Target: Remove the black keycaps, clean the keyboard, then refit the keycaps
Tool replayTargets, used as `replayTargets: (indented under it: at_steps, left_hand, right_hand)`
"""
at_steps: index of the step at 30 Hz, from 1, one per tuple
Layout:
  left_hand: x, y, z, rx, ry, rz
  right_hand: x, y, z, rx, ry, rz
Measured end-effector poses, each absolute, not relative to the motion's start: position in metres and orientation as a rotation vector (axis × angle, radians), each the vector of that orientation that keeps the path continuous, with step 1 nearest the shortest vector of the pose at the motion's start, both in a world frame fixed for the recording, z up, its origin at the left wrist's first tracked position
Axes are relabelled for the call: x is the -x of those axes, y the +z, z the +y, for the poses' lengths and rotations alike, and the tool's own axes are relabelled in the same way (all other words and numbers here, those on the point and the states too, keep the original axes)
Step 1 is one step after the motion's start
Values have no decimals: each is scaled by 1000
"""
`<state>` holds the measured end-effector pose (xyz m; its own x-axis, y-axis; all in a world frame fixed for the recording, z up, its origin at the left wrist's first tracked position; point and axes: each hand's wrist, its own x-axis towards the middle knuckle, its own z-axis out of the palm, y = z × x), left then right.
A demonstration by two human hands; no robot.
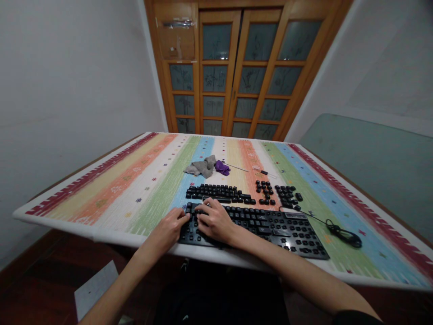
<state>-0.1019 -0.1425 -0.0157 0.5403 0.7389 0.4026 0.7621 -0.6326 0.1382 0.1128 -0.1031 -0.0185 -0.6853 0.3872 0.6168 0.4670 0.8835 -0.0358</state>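
A black keyboard (267,228) lies along the table's front edge, many of its key positions bare of caps. My left hand (172,225) is at its left end, fingers bent and thumb against the corner of the frame. Over the left part of the keys is my right hand (214,221), its fingers curled down and closed. Whatever is under those fingertips is hidden. Just behind the keyboard, loose black keycaps (216,192) stand in rows. Another cluster of keycaps (265,193) and a number-pad group (287,195) sit to their right.
A grey cloth (203,167) and a purple cloth (222,167) lie behind the keycaps. Near them are a thin rod (238,168) and a small dark-handled tool (264,172). The keyboard's coiled cable (345,234) rests at right on the striped tablecloth (135,189).
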Motion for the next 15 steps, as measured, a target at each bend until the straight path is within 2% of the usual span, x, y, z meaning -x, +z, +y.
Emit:
replayTargets:
  at_steps: [7,15]
  left_hand:
    - [100,-18,-144,2719,-693,-1404]
    - [99,-20,-141,2678,-996,-1357]
  right_hand:
    - [-109,-17,-104,597,-138,-2445]
    - [-114,-14,-101,607,-23,-2412]
